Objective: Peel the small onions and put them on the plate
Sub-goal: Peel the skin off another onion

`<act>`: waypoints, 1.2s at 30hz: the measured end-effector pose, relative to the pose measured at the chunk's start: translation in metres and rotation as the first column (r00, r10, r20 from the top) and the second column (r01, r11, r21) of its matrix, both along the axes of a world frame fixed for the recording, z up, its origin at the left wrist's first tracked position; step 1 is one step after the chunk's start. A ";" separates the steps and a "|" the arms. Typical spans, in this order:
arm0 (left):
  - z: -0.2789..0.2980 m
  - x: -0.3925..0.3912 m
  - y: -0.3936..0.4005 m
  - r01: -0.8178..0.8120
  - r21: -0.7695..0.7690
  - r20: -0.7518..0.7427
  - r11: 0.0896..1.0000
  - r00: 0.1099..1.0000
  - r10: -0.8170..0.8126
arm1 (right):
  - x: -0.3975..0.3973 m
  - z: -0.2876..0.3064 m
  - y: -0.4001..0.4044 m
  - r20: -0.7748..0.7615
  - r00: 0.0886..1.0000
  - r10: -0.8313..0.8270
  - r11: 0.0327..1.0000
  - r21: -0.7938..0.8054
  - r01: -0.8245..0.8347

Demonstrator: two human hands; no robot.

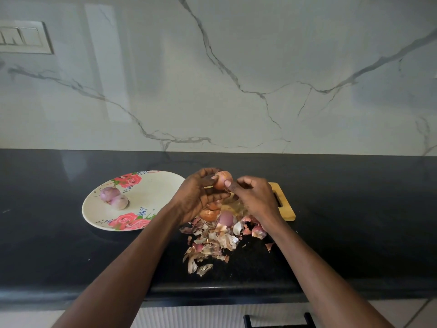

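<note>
Peel scraps [210, 242] nearest; left hand [198, 195], right hand [254, 197] pinch onion [223, 179], hiding cutting board [285, 204]; plate [151, 192] left.

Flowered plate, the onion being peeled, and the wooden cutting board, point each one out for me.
Flowered plate [151, 192]: head view, bare centre of the plate.
Onion being peeled [223, 179]: head view, skin between the fingers.
Wooden cutting board [287, 209]: head view, right edge beside the handle slot.

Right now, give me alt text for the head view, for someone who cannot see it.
Both hands, left hand and right hand, hold a small onion still in its skin above a black counter. Two peeled onions lie on a floral plate to the left; loose skins are heaped below, beside a wooden board.
</note>
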State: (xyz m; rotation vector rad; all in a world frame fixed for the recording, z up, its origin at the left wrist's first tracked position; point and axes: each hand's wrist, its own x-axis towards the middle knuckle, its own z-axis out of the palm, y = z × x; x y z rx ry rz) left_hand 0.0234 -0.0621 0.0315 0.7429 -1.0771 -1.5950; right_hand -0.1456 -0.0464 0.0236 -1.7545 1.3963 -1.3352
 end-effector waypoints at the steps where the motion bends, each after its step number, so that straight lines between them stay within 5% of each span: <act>1: 0.000 0.000 0.000 0.001 0.000 -0.004 1.000 1.000 -0.001 | 0.000 0.000 -0.001 0.000 1.000 0.003 1.000 0.005 -0.003; 8: -0.003 -0.001 -0.001 -0.037 -0.065 -0.047 0.997 0.998 0.034 | 0.001 -0.002 -0.004 -0.017 1.000 0.009 1.000 -0.021 -0.009; 15: -0.001 -0.001 0.000 -0.045 -0.073 0.106 0.996 0.993 0.053 | 0.002 -0.004 -0.005 -0.036 0.999 0.005 0.999 -0.040 -0.006; 19: -0.001 -0.001 0.001 -0.009 -0.083 0.115 0.997 0.993 0.018 | 0.002 -0.002 -0.004 0.074 0.997 0.030 0.999 -0.020 -0.029; 29: -0.002 0.002 -0.004 0.024 0.017 -0.105 1.000 0.994 -0.022 | 0.002 -0.001 -0.005 0.258 0.964 0.059 0.998 -0.002 -0.061; 36: 0.000 0.001 0.001 0.006 0.002 -0.113 1.000 0.994 -0.006 | 0.000 0.001 0.000 0.250 0.964 0.094 0.995 0.003 -0.098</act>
